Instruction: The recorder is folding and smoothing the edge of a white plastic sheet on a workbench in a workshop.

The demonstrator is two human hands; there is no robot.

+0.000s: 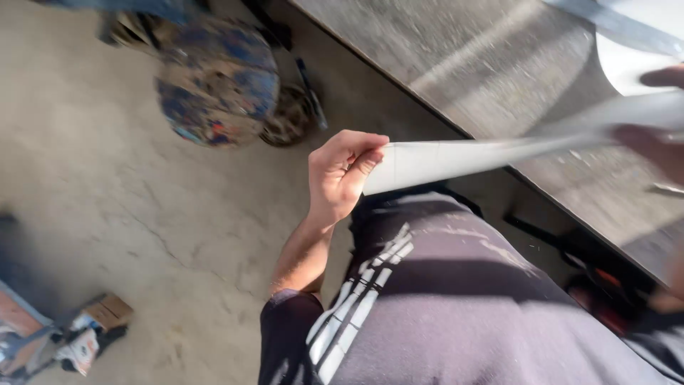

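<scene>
My left hand (343,175) is closed on the near end of a long white strip of thin sheet material (456,158), pinching it between thumb and fingers. The strip runs to the right, where my right hand (650,146), blurred at the frame edge, grips it as well. A wider white sheet (630,60) curls up behind that hand. Both hands hold the strip in the air beside the edge of a grey workbench top (499,64). My dark shirt with white stripes fills the lower middle.
A round paint-splattered object (217,82) stands on the concrete floor (107,178) at upper left, with a dark tool lying next to it. A small cardboard box (107,311) and some clutter lie at lower left. Dark red-and-black gear (598,281) sits under the bench edge.
</scene>
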